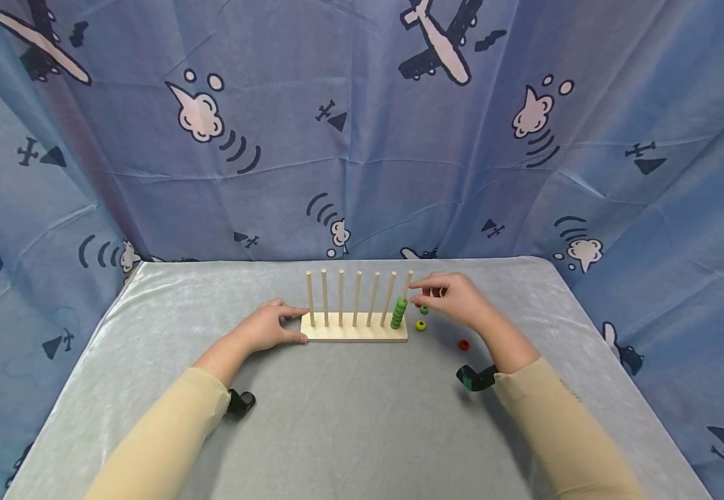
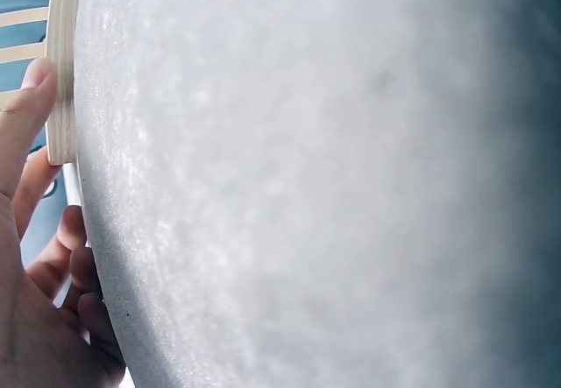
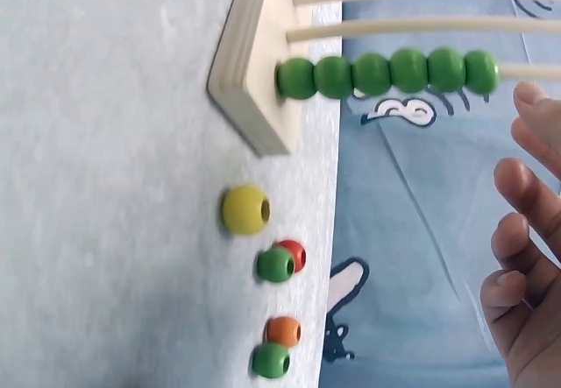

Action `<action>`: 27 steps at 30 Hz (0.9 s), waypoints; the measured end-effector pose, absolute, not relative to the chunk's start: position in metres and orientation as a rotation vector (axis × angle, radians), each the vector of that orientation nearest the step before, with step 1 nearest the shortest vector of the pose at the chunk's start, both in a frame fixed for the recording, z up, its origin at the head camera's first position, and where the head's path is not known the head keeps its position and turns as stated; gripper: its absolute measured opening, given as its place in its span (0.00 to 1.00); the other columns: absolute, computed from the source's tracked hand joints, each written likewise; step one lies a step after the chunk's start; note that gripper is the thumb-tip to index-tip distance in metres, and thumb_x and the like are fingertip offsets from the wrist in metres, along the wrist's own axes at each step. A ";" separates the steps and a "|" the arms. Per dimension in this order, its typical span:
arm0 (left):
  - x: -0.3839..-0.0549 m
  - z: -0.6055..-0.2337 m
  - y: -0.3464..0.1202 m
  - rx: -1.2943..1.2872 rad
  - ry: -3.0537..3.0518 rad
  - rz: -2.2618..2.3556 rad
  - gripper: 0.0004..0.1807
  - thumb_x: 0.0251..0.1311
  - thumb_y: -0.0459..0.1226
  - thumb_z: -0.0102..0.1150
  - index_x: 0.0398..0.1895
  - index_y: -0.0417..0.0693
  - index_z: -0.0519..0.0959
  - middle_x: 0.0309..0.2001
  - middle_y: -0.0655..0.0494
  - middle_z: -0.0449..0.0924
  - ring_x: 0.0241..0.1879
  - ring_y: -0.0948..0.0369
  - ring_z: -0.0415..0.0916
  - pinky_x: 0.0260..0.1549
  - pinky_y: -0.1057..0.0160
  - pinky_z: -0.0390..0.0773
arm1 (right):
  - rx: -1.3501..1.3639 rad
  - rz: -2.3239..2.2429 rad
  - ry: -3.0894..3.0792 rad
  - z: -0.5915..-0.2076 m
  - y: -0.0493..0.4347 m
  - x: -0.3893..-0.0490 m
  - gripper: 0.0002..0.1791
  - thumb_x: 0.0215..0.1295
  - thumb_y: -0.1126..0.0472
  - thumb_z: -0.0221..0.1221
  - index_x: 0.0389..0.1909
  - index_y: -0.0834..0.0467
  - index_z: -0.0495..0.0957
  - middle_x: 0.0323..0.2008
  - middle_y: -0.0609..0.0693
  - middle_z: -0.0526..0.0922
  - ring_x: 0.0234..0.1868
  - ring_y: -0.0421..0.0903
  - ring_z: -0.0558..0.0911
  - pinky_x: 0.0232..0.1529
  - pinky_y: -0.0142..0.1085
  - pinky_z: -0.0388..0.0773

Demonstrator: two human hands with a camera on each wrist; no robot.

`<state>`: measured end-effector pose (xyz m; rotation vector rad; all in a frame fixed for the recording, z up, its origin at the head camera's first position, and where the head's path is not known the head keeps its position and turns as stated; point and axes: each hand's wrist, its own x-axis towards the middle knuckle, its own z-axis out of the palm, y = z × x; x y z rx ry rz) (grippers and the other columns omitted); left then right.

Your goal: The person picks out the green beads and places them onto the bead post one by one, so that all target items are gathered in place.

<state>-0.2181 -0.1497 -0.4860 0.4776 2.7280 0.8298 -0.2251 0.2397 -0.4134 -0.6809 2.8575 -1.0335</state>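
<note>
A wooden peg stand (image 1: 354,332) with a row of upright pegs stands mid-table. Several green beads (image 3: 371,74) are stacked on its rightmost peg, whose top stays bare. At the left end of the base, my left hand (image 1: 268,326) pinches the board, thumb on the front edge and a finger toward the back. My right hand (image 1: 452,295) hovers beside the top of the rightmost peg, its fingers loosely bent. Nothing shows between that thumb (image 3: 539,108) and the fingers in the right wrist view.
Loose beads lie on the grey cloth right of the stand: a yellow bead (image 3: 245,210), two green beads, one of them (image 3: 276,265) nearer the stand, an orange bead (image 3: 283,331) and red ones, one (image 1: 464,344) nearer me. A blue patterned curtain (image 1: 362,139) hangs behind the table.
</note>
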 end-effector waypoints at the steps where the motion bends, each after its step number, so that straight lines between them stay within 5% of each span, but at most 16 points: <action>1: -0.218 -0.486 -0.150 0.483 2.729 0.831 0.37 0.48 0.56 0.74 0.64 0.60 0.78 0.43 0.55 0.72 0.40 0.57 0.68 0.43 0.55 0.70 | -0.674 -1.034 2.859 -0.413 0.242 -0.226 0.15 0.64 0.55 0.67 0.51 0.53 0.86 0.29 0.44 0.80 0.30 0.45 0.74 0.30 0.39 0.72; 18: -0.218 -0.487 -0.152 0.508 2.739 0.832 0.37 0.49 0.57 0.74 0.64 0.59 0.78 0.48 0.53 0.74 0.47 0.55 0.71 0.51 0.50 0.71 | -0.480 -0.814 2.922 -0.428 0.298 -0.234 0.19 0.64 0.55 0.67 0.54 0.56 0.84 0.32 0.47 0.79 0.34 0.47 0.74 0.33 0.41 0.72; 27: -0.219 -0.488 -0.152 0.490 2.733 0.833 0.37 0.48 0.57 0.74 0.64 0.61 0.78 0.47 0.54 0.73 0.43 0.56 0.70 0.47 0.53 0.71 | -0.458 -0.552 2.979 -0.444 0.309 -0.241 0.20 0.62 0.51 0.68 0.53 0.54 0.86 0.28 0.44 0.78 0.30 0.45 0.72 0.30 0.39 0.69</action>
